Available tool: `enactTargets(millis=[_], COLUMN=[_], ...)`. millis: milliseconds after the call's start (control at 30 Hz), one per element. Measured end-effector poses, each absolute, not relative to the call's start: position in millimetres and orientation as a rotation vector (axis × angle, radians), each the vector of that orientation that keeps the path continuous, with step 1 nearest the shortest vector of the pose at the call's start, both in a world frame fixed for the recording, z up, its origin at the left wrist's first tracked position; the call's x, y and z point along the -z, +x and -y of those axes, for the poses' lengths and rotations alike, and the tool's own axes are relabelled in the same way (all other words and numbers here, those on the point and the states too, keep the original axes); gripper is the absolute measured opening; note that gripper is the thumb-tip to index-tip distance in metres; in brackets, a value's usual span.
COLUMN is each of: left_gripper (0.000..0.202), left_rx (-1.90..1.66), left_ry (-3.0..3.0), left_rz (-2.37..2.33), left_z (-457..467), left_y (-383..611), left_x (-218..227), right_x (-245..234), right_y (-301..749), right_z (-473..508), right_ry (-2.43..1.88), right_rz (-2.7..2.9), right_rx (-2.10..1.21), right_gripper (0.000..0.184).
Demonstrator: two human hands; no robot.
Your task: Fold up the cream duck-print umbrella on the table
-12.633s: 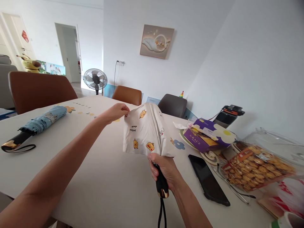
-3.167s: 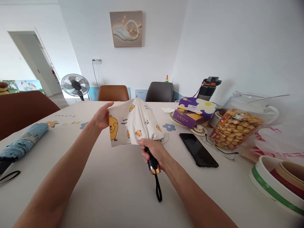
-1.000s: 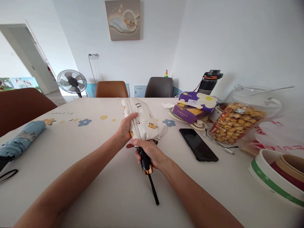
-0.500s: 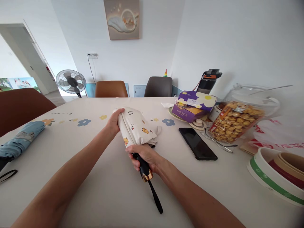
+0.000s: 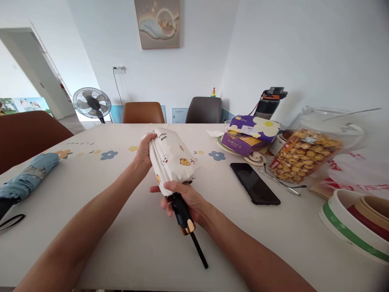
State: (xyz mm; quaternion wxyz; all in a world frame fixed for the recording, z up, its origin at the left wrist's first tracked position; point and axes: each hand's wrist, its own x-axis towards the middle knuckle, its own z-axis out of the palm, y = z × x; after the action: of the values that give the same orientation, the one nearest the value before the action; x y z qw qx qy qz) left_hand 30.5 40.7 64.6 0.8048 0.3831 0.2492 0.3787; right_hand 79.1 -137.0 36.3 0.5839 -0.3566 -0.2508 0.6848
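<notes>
A white folding umbrella (image 5: 174, 156) with duck prints and the words "yellow duck" is held over the table, its canopy gathered in loose folds. My left hand (image 5: 145, 151) grips the far left side of the canopy, thumb on top and the other fingers hidden behind it. Around the near end of the canopy, just above the black handle (image 5: 182, 213) with its gold-coloured end, my right hand (image 5: 187, 198) is closed. Its thumb presses the cloth and some fingers show to the left of the shaft. A black wrist strap hangs from the handle toward me.
On the left lies a folded blue umbrella (image 5: 30, 176). A black phone (image 5: 254, 183), glasses (image 5: 284, 182), purple tissue packs (image 5: 243, 142), a jar of snacks (image 5: 306, 156) and tape rolls (image 5: 337, 219) crowd the right side. Chairs (image 5: 143, 112) stand beyond the table.
The canopy has turned a little between my hands and its folds look fuller. The loose flap at its right side no longer shows. My right fingers have loosened and shifted around the handle's top.
</notes>
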Motion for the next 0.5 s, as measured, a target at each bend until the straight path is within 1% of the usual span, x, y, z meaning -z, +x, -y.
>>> enactTargets(millis=[100, 167, 267, 333, 400, 500], left_gripper=[0.025, 0.029, 0.042, 0.05, 0.054, 0.055], left_rx=[-0.801, -0.779, -0.724, -0.653, -0.55, -0.432], left_ry=[0.823, 0.828, 0.863, 0.889, 0.879, 0.823], left_rz=[-0.514, -0.529, -0.553, -0.552, -0.555, -0.584], left_z=[-41, -38, -27, -17, -8, -2], left_y=[32, 36, 45, 50, 54, 56], left_x=[-60, -56, -50, -44, -38, -32], right_x=[-34, -29, -23, -22, -24, -29], right_y=[79, 79, 82, 85, 87, 89], right_z=[135, 133, 129, 128, 127, 128], right_ry=[-0.982, -1.14, -1.376, -1.485, -1.505, -1.387], right_rz=[0.612, 0.643, 0.684, 0.685, 0.654, 0.577], right_rx=[-1.568, -1.459, -1.23, -1.136, -1.132, -1.236], right_gripper=[0.016, 0.013, 0.011, 0.01, 0.01, 0.014])
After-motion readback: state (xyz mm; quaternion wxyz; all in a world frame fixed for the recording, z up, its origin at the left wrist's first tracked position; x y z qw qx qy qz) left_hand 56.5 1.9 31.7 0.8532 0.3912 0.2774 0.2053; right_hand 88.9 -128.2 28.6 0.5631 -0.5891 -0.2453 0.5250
